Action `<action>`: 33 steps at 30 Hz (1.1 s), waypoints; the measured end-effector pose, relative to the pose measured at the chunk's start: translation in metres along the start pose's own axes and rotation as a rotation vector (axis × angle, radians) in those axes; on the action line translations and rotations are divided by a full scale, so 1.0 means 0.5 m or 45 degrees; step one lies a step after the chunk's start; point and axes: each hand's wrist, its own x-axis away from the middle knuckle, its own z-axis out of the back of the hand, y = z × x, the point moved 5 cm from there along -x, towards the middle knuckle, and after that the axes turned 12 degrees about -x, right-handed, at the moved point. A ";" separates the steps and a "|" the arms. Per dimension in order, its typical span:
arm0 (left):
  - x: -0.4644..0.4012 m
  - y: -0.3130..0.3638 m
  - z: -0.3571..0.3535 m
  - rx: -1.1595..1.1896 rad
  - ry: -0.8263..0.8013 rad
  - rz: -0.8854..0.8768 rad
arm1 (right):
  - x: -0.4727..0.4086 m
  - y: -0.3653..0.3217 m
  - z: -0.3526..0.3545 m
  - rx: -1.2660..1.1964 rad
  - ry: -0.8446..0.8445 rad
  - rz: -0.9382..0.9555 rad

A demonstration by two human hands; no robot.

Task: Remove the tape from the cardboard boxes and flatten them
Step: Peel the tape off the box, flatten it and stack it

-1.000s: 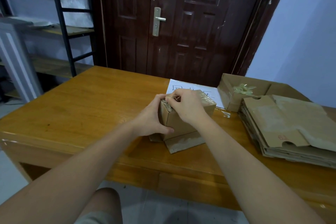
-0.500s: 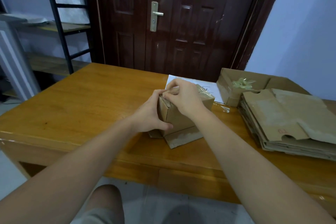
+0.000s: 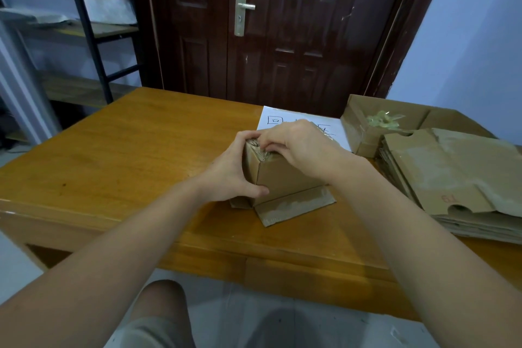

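A dark brown panelled door with a metal lever handle is seen at the back of the room, flanked by pale blue walls; a black metal shelving rack with wooden boards stands to its left. The foreground is filled by an orange-brown wooden table, whose near right edge is cut off by the frame.

At the right side of the table a stack of flattened brown cardboard sheets is piled, partly cut off by the frame edge. Behind it an open brown cardboard box is set, in which a crumpled wad of clear tape is held. A white paper sheet with black handwriting is laid flat near the far edge; most of its writing is hidden by the hands.

A small brown cardboard box is stood at the middle of the table, its lower flaps splayed out on the surface. Its left corner is clasped by the left hand, thumb on the near face. The right hand is laid over the top, where the grip is closed narrowly, fingertips pinching at a strip of clear tape on the upper left edge. How much tape is lifted cannot be made out.
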 end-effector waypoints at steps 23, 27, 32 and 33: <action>-0.001 0.021 0.002 -0.052 0.129 0.037 | 0.070 0.007 -0.042 -0.018 0.381 0.191; 0.006 0.024 0.001 -0.099 0.218 0.019 | 0.066 0.021 -0.037 -0.079 0.270 0.136; 0.002 0.010 0.000 -0.037 -0.004 0.008 | 0.084 0.038 -0.046 -0.050 0.193 0.161; 0.002 0.009 0.001 -0.038 -0.034 0.008 | 0.087 0.037 -0.048 -0.020 0.245 0.176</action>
